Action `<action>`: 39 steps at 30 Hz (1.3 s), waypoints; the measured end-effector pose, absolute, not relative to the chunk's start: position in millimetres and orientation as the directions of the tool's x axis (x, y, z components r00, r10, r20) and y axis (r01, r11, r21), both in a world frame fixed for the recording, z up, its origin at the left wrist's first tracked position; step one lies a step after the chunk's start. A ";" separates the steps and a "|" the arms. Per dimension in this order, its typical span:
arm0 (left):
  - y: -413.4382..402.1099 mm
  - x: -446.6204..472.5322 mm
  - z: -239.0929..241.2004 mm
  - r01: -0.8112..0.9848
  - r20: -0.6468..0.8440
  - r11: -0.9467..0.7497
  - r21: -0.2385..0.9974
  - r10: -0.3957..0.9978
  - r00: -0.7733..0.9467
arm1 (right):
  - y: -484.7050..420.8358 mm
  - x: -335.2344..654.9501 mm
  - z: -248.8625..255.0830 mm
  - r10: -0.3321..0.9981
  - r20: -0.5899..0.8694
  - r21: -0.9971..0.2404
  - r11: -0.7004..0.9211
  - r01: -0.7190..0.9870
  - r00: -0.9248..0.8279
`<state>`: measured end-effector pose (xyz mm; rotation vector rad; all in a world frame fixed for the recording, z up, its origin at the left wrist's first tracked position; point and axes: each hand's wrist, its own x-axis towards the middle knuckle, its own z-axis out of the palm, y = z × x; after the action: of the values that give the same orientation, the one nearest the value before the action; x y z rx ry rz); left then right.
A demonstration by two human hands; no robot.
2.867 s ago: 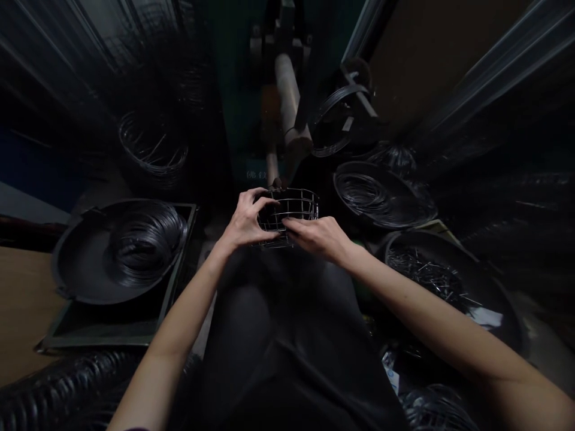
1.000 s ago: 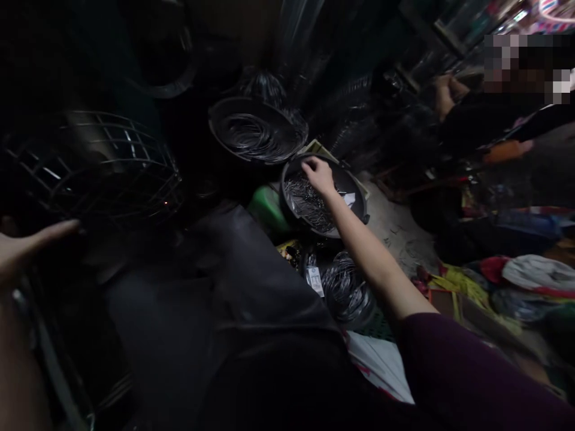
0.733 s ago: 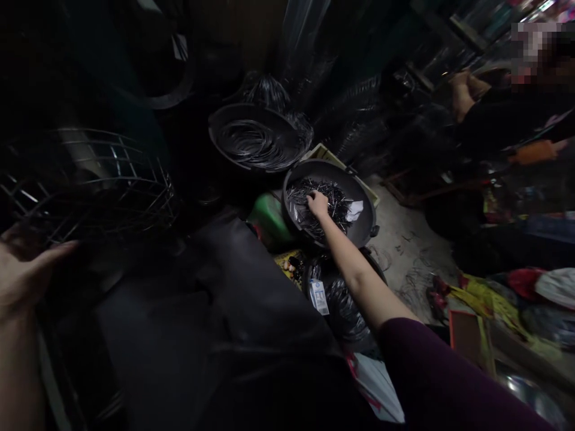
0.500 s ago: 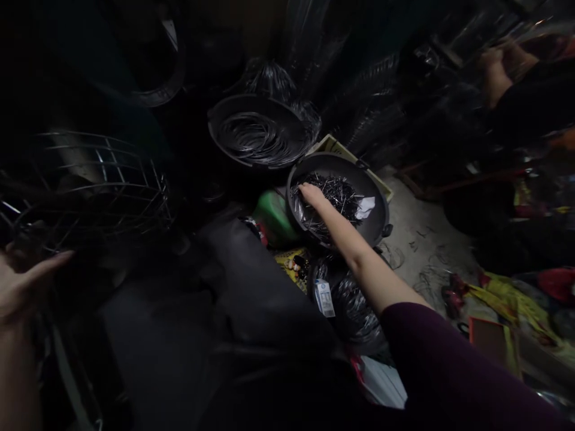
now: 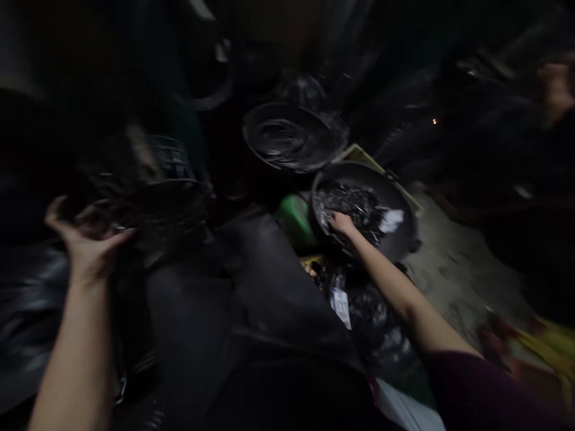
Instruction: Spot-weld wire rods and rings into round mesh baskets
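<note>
The picture is dark and smeared by motion. My left hand (image 5: pixel 87 239) is curled round the near edge of a round wire basket (image 5: pixel 157 185), which it holds up at the left. My right hand (image 5: pixel 342 222) reaches out to the right into a black bowl (image 5: pixel 399 206) filled with short wire pieces (image 5: pixel 353 203). Its fingers are bent down among the pieces, and I cannot make out whether they hold any. My dark-clothed lap lies between the two arms.
A second black bowl (image 5: pixel 291 137) with coiled wire stands behind the first. A green container (image 5: pixel 294 218) sits beside the bowl of pieces, and a bagged bundle of wire with a white label (image 5: pixel 341 305) lies under my right forearm. Another person's hand (image 5: pixel 557 90) shows at the far right.
The view has swung left, so my left hand and the basket sit more toward the middle. My right hand stays in the bowl of wire pieces, nearer its front rim.
</note>
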<state>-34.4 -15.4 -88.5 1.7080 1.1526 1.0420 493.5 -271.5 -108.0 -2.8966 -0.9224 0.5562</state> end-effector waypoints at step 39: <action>-69.1 0.3 -11.9 0.510 0.428 -0.613 0.604 0.789 0.442 | -120.3 227.0 36.6 0.831 0.183 0.033 0.529 0.848 -0.525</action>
<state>0.3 -69.1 -11.9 2.3114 1.1007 0.9880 227.0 -120.3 36.6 -1.4479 -2.6181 -0.1767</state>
